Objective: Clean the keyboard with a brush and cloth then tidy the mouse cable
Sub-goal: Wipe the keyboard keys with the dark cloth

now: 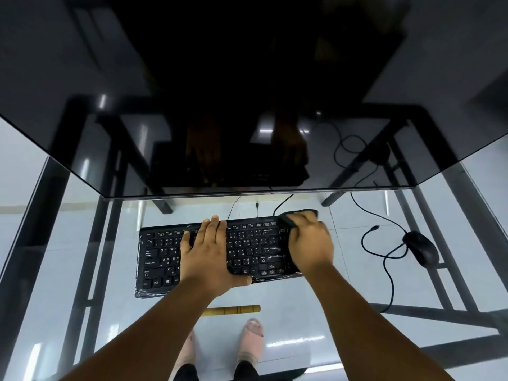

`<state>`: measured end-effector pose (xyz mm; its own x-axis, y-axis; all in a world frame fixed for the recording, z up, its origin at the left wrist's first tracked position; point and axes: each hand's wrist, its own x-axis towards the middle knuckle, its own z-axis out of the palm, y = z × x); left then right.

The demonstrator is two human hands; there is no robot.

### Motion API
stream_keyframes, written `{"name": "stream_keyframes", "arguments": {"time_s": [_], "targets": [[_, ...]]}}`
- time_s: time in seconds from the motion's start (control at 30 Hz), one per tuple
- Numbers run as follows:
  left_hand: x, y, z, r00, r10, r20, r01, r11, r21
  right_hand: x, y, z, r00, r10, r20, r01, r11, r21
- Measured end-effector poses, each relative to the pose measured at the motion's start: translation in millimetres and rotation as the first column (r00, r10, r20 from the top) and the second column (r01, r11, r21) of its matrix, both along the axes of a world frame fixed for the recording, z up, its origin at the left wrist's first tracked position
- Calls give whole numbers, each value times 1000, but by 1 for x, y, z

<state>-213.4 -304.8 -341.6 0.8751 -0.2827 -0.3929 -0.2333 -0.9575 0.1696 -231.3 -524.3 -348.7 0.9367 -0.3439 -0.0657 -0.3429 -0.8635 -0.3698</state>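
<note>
Your black keyboard (220,253) lies flat on the glass surface (330,292), just below the bottom edge of the dark monitor (247,105), with a torn clear film along its front edge.

Your left hand (211,254) lies palm-down on the middle of the keys, fingers straight and pointing toward 12 o'clock, thumb stretched toward 3 o'clock along the front edge. That grip is wide and flat, pressing and holding nothing.

At 6 o'clock from the keyboard, a yellow wooden brush handle (233,310) rests on the surface, its left end hidden under your left forearm, so you cannot see the bristles.

Your right hand (310,243) covers the right end of the keyboard. Its grip is closed around a dark cloth (288,220), fingers curled over it; the bunched fabric pokes out at 12 o'clock from the knuckles, at the board's top right corner.

At 3 o'clock, well apart from the keyboard, the black mouse (422,247) sits on the surface. Its cable (384,270) sprawls loose in curves to the mouse's left, one strand running up toward the monitor and a plug end lying free near 11 o'clock of the mouse.
</note>
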Motion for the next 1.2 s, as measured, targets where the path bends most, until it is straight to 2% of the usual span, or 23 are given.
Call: {"name": "stream_keyframes", "arguments": {"time_s": [0.07,0.1,0.23,0.3,0.37,0.4,0.47,0.5,0.7,0.73,0.8,0.9,0.97,1.07,1.2], "targets": [[1,2,1,1000,-16,-2,16,1000,7,3,-11,-3,993,-117,20,117,993,10],[1,3,1,1000,-22,-2,22,1000,8,6,-8,-3,993,-120,17,120,993,10],[0,2,1,1000,-17,5,17,1000,-4,8,20,-3,993,116,36,-119,989,83],[1,4,1,1000,-25,9,25,1000,-14,7,17,-2,986,159,51,-164,980,109],[2,9,1,999,-42,9,42,999,-24,7,8,3,996,44,79,-56,985,164],[3,12,1,999,-48,6,48,998,-30,7,4,7,993,-82,90,58,969,239],[3,15,1,999,-49,8,49,998,-50,8,-4,15,942,-327,83,264,868,421],[3,16,1,999,-45,9,46,997,-59,8,-6,18,920,-384,74,305,822,480],[4,22,3,1000,-13,-2,13,999,-53,13,3,22,942,-334,27,254,765,592],[5,24,3,1000,-5,-2,5,999,-48,15,5,21,941,-334,55,249,792,557],[6,27,2,1000,6,-5,-6,999,-44,14,3,17,945,-306,116,248,902,354],[6,31,1,1000,-16,-17,15,999,-34,10,3,10,974,-208,91,198,974,110],[5,32,0,1000,-22,-21,21,999,-31,12,13,8,991,-116,62,111,991,81],[6,31,0,1000,-15,-11,15,999,-30,21,45,8,997,78,19,-80,988,132],[7,30,1,1000,-17,9,18,1000,-25,20,60,5,960,274,59,-279,950,139]]}}
